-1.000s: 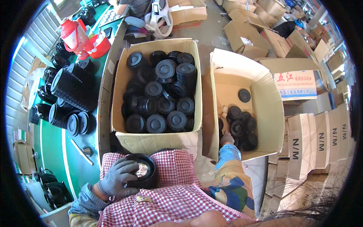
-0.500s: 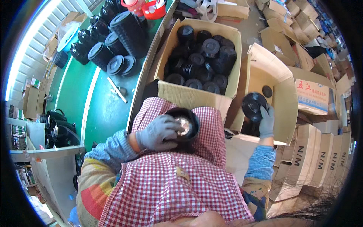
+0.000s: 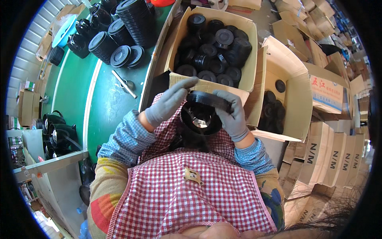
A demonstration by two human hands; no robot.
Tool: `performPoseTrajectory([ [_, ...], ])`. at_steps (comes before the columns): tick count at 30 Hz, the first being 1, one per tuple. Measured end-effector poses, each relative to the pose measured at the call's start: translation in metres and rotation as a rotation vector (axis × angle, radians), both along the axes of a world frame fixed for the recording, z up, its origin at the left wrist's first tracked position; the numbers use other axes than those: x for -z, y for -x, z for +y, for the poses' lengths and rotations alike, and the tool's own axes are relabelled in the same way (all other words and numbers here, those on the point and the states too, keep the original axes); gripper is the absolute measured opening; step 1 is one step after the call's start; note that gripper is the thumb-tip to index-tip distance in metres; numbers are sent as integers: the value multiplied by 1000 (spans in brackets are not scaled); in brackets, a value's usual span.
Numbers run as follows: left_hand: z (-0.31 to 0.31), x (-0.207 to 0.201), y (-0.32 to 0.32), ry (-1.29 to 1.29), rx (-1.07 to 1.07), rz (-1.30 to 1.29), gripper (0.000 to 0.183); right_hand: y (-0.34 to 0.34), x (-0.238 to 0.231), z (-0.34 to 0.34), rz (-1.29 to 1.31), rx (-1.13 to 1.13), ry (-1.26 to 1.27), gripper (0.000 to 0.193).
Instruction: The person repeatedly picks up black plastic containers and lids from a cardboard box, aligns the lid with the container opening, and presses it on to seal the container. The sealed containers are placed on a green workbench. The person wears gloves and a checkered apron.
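On my checked-apron lap rests a black flask shell [image 3: 195, 136], its mouth upward and a shiny silvery part visible inside. Over the far side of the mouth is a wide round black cap [image 3: 209, 98], tilted. My gloved right hand [image 3: 234, 116] pinches the cap's right side, thumb toward the shell. At the cap's left, my gloved left hand [image 3: 170, 102] holds nothing, with its fingers stretched out and its tips close to the cap's edge. Whether those fingertips touch the cap I cannot tell.
A carton [image 3: 211, 87] full of black round caps stands just beyond my lap. To its right, another carton [image 3: 294, 123] holds several smaller black discs. The green bench [image 3: 107, 95] at left carries stacked black caps [image 3: 137, 24], black flask shells [image 3: 78, 45] and a pale rod [image 3: 124, 84].
My right hand has brought the black cap from the right carton to the flask shell's mouth. My left hand has lifted out of the mouth and straightened its fingers.
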State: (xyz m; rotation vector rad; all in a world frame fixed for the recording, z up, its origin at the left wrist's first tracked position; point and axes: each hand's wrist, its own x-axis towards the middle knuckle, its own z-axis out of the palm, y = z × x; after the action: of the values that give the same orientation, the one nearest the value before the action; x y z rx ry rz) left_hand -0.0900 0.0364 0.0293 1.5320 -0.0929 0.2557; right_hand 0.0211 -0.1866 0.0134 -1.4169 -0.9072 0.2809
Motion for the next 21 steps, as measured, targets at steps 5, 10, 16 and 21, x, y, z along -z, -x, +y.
performPoseTrajectory([
  [5, -5, 24, -11, 46, 188, -8, 53, 8, 2, 3, 131, -125, -110, 52],
  [10, 1, 35, -19, -296, 211, -284, 45, -2, 7, 0, -106, -132, 17, 34],
  [16, -3, 41, -20, -239, 153, -322, 40, -5, 6, -2, -187, -195, 31, 22],
  [21, -3, 42, -24, -403, 95, -496, 25, -7, 12, 0, -122, -190, 40, 14],
])
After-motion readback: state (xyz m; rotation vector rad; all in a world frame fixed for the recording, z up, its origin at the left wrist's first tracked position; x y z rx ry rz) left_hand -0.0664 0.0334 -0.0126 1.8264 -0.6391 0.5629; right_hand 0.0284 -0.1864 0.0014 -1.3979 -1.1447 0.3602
